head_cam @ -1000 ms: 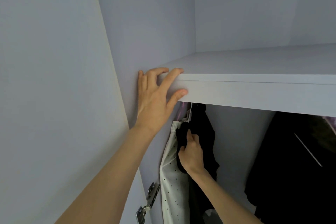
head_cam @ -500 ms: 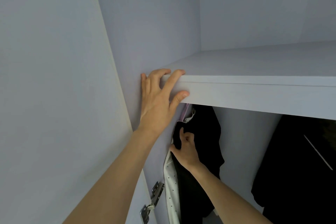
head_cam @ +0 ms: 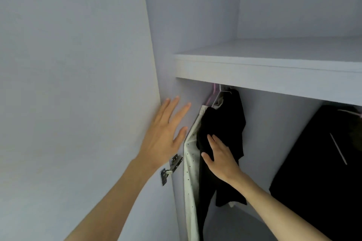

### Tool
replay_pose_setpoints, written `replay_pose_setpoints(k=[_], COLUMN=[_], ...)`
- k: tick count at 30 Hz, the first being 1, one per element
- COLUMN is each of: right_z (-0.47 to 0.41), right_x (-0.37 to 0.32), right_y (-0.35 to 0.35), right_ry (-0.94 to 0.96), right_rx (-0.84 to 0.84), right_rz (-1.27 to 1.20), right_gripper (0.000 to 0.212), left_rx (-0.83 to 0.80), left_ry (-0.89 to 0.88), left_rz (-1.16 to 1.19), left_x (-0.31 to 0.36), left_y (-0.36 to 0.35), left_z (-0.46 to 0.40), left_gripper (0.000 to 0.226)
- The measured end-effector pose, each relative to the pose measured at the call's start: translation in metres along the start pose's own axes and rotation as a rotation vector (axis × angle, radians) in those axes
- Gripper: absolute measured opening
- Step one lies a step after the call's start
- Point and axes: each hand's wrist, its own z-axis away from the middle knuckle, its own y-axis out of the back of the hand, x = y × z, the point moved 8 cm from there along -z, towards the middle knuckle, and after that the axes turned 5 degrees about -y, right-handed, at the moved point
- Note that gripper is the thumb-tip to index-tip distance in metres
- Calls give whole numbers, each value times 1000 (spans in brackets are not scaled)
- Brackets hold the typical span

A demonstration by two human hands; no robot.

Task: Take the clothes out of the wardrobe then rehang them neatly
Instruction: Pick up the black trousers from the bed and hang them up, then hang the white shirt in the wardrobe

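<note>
Under the shelf point(head_cam: 274, 70), at about twelve o'clock from the right hand point(head_cam: 221, 157), a black garment point(head_cam: 225, 123) hangs on a pale hanger point(head_cam: 214, 96) against the wardrobe's left wall. That hand lies flat on the black cloth, fingers point(head_cam: 212, 142) straight and close together, gripping nothing. At its nine o'clock hangs a white dotted garment point(head_cam: 191, 162). Left hand point(head_cam: 164, 137) is spread wide and empty at the wardrobe's edge, with a metal hinge point(head_cam: 172, 168) at its six o'clock. More dark clothes point(head_cam: 321, 162) hang at three o'clock.
</note>
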Motion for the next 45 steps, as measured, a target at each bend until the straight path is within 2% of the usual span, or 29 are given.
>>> replay_pose_setpoints(k=[4, 7, 10, 14, 19, 26, 30, 33, 39, 42, 45], right_z=[48, 102, 164, 231, 303, 407, 463, 517, 620, 671, 726], right_x=[-24, -39, -60, -106, -171, -269, -346, -395, -434, -441, -438], right_y=[-12, -37, -85, -139, -198, -275, -309, -332, -358, -365, -363], right_ry=[62, 59, 101, 215, 407, 722, 934, 1112, 1432, 1596, 1728], right_rx=[-4, -5, -124, -273, -420, -614, -737, -838, -1036, -1105, -1180], right_rz=[60, 58, 108, 126, 126, 72, -22, -66, -58, -10, 23], right_gripper=[61, 61, 61, 61, 61, 63, 61, 60, 59, 60, 60], left_rx=[-125, -214, -291, -365, -375, -408, -354, -302, -182, -37, 137], left_ry=[74, 188, 330, 517, 773, 1247, 1541, 1761, 2134, 2325, 2394], left_rz=[-76, -39, -59, -179, -247, -437, -560, -650, -697, -691, -782], left_x=[7, 17, 26, 30, 51, 93, 130, 178, 286, 334, 382], left_y=[-15, -15, -1, 39, 108, 221, 297, 328, 330, 328, 328], left_z=[76, 148, 236, 351, 488, 656, 730, 778, 830, 842, 847], left_gripper=[49, 51, 48, 48, 47, 50, 49, 48, 52, 67, 72])
